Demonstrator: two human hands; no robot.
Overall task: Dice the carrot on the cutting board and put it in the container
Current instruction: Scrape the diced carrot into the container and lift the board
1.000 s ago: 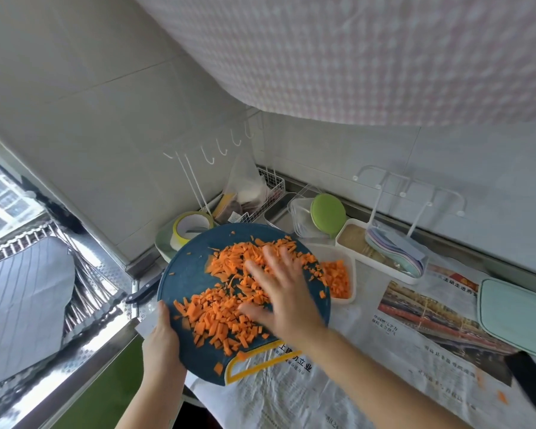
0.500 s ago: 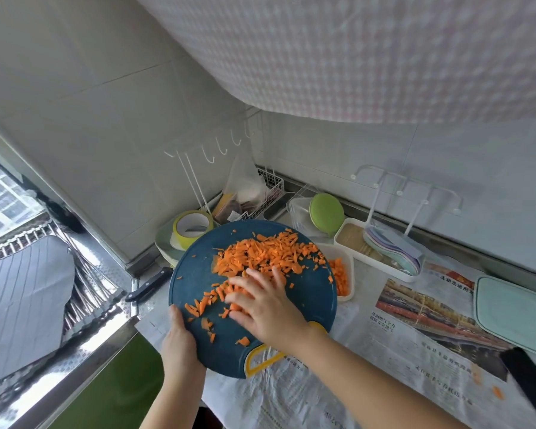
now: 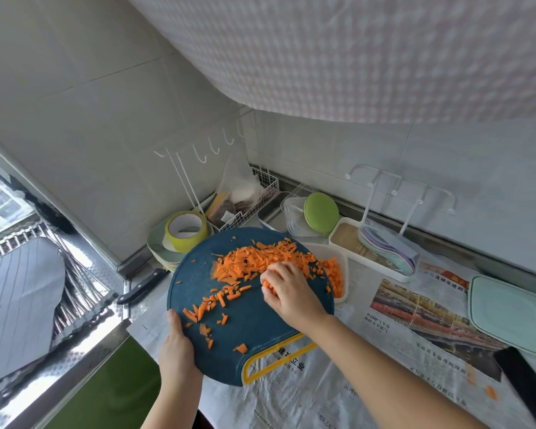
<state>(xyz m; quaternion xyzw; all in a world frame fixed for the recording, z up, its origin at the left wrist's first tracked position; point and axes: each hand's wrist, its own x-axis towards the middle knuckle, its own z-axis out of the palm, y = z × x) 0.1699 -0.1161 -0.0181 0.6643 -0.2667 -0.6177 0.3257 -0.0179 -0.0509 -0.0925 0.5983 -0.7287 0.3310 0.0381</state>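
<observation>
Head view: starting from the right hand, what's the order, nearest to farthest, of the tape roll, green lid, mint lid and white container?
From the right hand:
1. White container, right beside it, just beyond.
2. Green lid, farther back.
3. Tape roll, back left.
4. Mint lid, far right.

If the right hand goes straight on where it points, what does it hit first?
The diced carrot heap on the cutting board, just ahead of the right hand; depth beyond is unclear.

On the cutting board (image 3: 245, 329), diced carrot (image 3: 260, 261); behind its right edge, the container (image 3: 331, 250); to its left, a knife (image 3: 143, 286).
</observation>
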